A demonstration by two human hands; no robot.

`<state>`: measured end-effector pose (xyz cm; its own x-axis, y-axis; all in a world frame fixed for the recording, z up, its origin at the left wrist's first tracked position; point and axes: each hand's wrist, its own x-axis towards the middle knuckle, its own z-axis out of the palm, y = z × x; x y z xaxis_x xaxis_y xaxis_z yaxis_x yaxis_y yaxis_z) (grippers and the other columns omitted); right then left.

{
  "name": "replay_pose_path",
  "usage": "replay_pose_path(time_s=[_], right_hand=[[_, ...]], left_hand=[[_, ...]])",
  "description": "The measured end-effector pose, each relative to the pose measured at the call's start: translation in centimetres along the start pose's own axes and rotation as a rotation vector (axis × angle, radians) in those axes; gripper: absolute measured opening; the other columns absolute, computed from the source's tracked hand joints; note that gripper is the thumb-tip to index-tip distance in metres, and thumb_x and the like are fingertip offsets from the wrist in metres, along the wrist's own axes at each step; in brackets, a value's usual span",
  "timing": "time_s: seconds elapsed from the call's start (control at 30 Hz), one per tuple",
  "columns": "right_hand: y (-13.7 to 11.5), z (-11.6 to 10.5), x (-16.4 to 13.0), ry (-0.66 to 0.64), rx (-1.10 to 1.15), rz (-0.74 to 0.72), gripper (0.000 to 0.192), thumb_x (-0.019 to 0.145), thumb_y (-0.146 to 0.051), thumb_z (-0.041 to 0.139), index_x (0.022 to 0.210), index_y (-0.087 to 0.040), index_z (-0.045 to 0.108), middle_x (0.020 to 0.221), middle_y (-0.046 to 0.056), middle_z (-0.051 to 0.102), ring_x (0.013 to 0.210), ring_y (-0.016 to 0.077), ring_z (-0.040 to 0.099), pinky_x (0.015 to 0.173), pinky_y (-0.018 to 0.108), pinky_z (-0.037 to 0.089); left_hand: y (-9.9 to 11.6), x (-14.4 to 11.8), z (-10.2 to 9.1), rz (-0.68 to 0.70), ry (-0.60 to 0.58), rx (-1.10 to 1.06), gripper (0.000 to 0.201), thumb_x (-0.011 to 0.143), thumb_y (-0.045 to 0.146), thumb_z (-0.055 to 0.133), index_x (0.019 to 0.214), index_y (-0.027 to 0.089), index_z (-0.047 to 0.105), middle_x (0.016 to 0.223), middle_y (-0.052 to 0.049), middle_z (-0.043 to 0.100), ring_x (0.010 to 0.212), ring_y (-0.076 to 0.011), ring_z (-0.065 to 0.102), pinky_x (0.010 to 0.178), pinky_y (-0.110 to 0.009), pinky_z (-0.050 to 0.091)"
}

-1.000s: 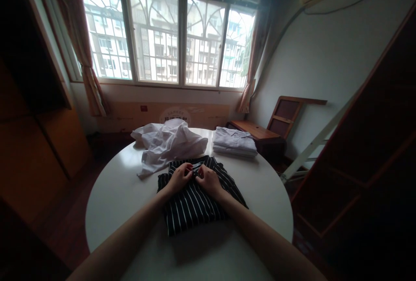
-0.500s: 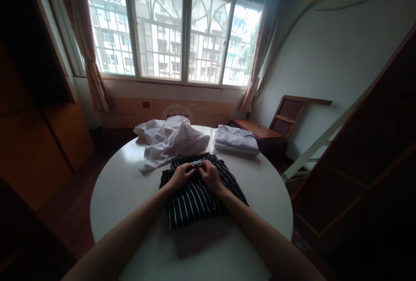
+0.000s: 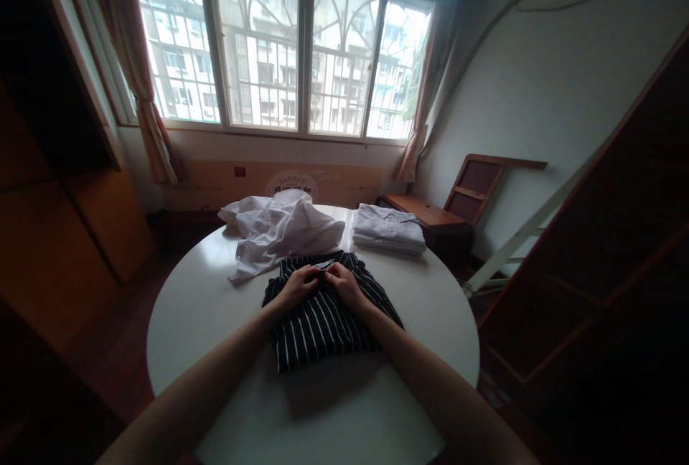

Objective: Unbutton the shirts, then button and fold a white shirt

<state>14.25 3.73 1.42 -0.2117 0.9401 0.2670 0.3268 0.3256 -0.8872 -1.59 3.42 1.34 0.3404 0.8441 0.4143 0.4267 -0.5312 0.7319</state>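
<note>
While my view has drifted slightly, both hands (image 3: 323, 284) stay pinching the striped shirt (image 3: 323, 318) collar on the counter (image 3: 215, 321), so little has changed.

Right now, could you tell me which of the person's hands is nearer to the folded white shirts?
The right hand. It rests on the striped shirt just below the folded white shirts; the left hand sits farther away, nearer the crumpled white shirt.
</note>
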Motion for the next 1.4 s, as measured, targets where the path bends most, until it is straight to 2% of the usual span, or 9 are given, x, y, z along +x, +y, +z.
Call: replay_pose_path(time_s=[0.3, 0.53, 0.73, 0.9, 0.97, 1.07, 1.2, 1.3, 1.4], right_hand=[[-0.8, -0.1, -0.2, 0.083, 0.091, 0.077, 0.010, 0.064, -0.026, 0.050, 0.064, -0.017, 0.049, 0.061, -0.003, 0.048, 0.059, 0.0107, 0.043, 0.059, 0.023, 0.035], [-0.1, -2.0, 0.6, 0.414, 0.168, 0.290, 0.012, 0.060, -0.022, 0.045, 0.050, -0.018, 0.041, 0.048, -0.005, 0.043, 0.047, 0.0096, 0.037, 0.049, 0.023, 0.030], [0.5, -3.5, 0.9, 0.517, 0.170, 0.276, 0.012, 0.063, -0.027, 0.046, 0.054, -0.020, 0.043, 0.046, -0.006, 0.042, 0.044, 0.0099, 0.037, 0.047, 0.023, 0.030], [-0.5, -4.3, 0.8, 0.614, 0.220, 0.151, 0.014, 0.067, -0.032, 0.048, 0.068, -0.019, 0.047, 0.048, -0.005, 0.045, 0.043, 0.0105, 0.040, 0.043, 0.023, 0.032], [-1.3, -4.2, 0.4, 0.583, 0.243, 0.097, 0.017, 0.070, -0.035, 0.047, 0.075, -0.018, 0.047, 0.051, -0.005, 0.047, 0.042, 0.0112, 0.042, 0.042, 0.023, 0.033], [-2.6, -3.6, -0.3, 0.564, 0.160, -0.041, 0.018, 0.074, -0.036, 0.046, 0.079, -0.018, 0.047, 0.064, 0.000, 0.054, 0.052, 0.0126, 0.049, 0.049, 0.024, 0.039], [-3.7, -3.2, -1.0, 0.559, 0.061, -0.158, 0.018, 0.076, -0.036, 0.044, 0.080, -0.019, 0.046, 0.070, 0.002, 0.055, 0.060, 0.0137, 0.051, 0.057, 0.026, 0.041], [-3.5, -3.3, -0.8, 0.550, 0.086, -0.128, 0.019, 0.076, -0.037, 0.044, 0.081, -0.019, 0.046, 0.072, 0.003, 0.056, 0.063, 0.0153, 0.053, 0.059, 0.028, 0.043], [-3.0, -3.2, -0.6, 0.504, 0.106, -0.090, 0.018, 0.074, -0.035, 0.046, 0.082, -0.019, 0.046, 0.077, 0.004, 0.057, 0.065, 0.0163, 0.055, 0.059, 0.029, 0.045]], left_hand=[[0.6, 0.2, 0.4, 0.025, 0.019, -0.003, 0.017, 0.072, 0.015, 0.051, 0.084, 0.015, 0.062, 0.084, -0.004, 0.060, 0.079, -0.0155, 0.056, 0.076, -0.028, 0.044], [1.1, -0.4, 0.2, 0.027, 0.198, -0.068, 0.019, 0.068, 0.011, 0.049, 0.082, 0.016, 0.060, 0.084, -0.003, 0.061, 0.083, -0.0160, 0.057, 0.080, -0.031, 0.044], [1.3, -0.1, -0.5, -0.052, 0.366, 0.033, 0.019, 0.069, 0.018, 0.052, 0.086, 0.015, 0.058, 0.088, -0.005, 0.063, 0.084, -0.0180, 0.057, 0.081, -0.033, 0.043], [1.6, -0.3, -0.8, -0.046, 0.440, 0.291, 0.020, 0.066, 0.013, 0.052, 0.085, 0.016, 0.057, 0.091, -0.007, 0.060, 0.089, -0.0217, 0.055, 0.084, -0.039, 0.041], [2.1, -0.6, -0.2, 0.061, 0.401, 0.392, 0.033, 0.063, 0.006, 0.049, 0.093, 0.018, 0.056, 0.103, -0.008, 0.057, 0.101, -0.0235, 0.050, 0.093, -0.043, 0.034], [3.2, -1.0, 1.5, 0.219, 0.189, 0.353, 0.043, 0.065, 0.004, 0.045, 0.104, 0.020, 0.053, 0.112, -0.007, 0.055, 0.109, -0.0215, 0.046, 0.101, -0.043, 0.025], [4.0, -1.3, 2.8, 0.166, -0.052, 0.111, 0.024, 0.079, 0.020, 0.042, 0.096, 0.017, 0.058, 0.095, -0.006, 0.063, 0.091, -0.0192, 0.056, 0.088, -0.034, 0.041], [3.9, -1.1, 2.4, 0.085, -0.069, -0.058, 0.024, 0.081, 0.031, 0.044, 0.089, 0.015, 0.060, 0.086, -0.005, 0.065, 0.080, -0.0176, 0.058, 0.075, -0.028, 0.046], [3.4, -0.7, 1.6, 0.032, 0.039, -0.139, 0.022, 0.078, 0.033, 0.050, 0.082, 0.015, 0.062, 0.082, -0.004, 0.065, 0.078, -0.0171, 0.059, 0.075, -0.027, 0.046]])
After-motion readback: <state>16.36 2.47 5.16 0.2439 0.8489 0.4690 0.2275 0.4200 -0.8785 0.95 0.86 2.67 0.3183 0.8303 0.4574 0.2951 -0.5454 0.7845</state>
